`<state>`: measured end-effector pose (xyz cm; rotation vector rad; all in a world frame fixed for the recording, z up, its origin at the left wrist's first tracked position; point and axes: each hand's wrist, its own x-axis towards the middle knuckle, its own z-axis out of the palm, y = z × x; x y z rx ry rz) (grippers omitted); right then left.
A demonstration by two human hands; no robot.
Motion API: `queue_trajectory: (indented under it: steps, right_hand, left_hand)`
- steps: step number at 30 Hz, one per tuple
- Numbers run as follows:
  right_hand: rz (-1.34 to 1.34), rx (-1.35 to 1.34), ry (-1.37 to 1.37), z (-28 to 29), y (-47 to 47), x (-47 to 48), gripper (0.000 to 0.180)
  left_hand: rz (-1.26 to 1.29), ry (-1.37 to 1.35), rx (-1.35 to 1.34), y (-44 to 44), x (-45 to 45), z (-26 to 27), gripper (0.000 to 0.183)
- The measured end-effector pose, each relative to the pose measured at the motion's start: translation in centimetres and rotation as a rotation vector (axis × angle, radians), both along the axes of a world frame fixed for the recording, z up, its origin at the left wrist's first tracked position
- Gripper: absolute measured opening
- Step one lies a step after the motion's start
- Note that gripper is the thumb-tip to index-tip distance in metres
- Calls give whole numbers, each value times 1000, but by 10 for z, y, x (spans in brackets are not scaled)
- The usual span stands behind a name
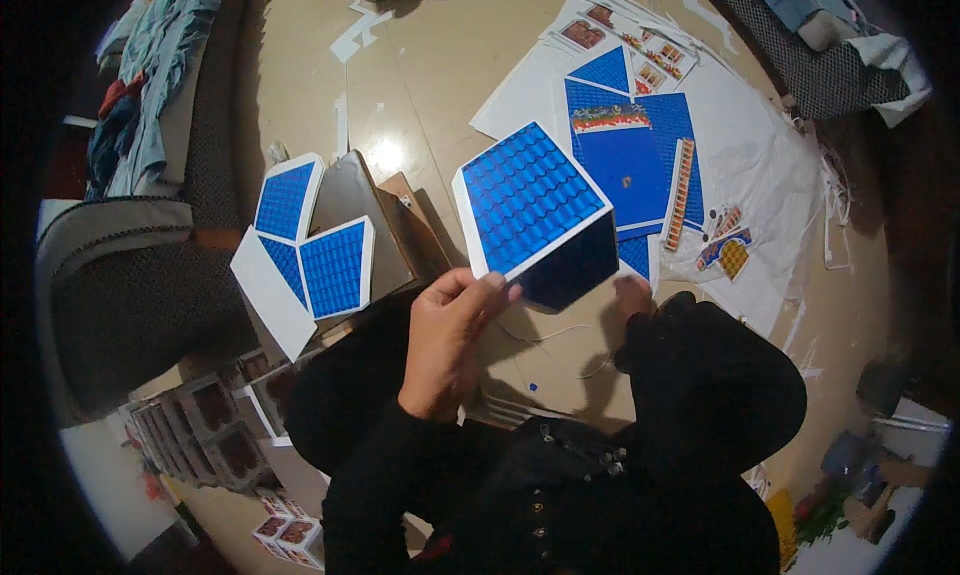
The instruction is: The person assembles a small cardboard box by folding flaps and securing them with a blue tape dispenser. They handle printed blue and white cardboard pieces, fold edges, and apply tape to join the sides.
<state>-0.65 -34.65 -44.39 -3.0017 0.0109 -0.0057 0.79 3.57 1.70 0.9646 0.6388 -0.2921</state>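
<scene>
My left hand pinches the lower edge of a folded cardboard roof piece, printed with blue tiles and edged in white. One face of it lies in shadow. My right hand is low at the right, near a blue-tiled piece on the floor; its fingers are partly hidden and blurred. To the left, another folded blue-tiled piece with white flaps rests on a cardboard box. Several flat blue pieces lie at the right, with a narrow printed strip on them.
White printed sheets and clear plastic cover part of the tiled floor at the upper right. Small printed cutouts lie on the plastic. A grey upholstered seat stands at the left. A printed cardboard model sits at the lower left.
</scene>
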Motion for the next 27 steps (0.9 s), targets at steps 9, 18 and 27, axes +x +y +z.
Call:
queue_trajectory:
  steps: [9, 18, 27]
  right_hand:
    - [-90, 1160, 156, 431, 126, 140, 25]
    - [644, 745, 520, 491, 158, 70, 14]
    - [617, 759, 508, 481, 165, 56, 17]
  left_hand:
    - [-145, -32, -67, -1, -11, -13, 19]
    - [-238, -75, -119, -8, -28, -5, 13]
    - [-281, -84, -35, -8, -31, 5, 12]
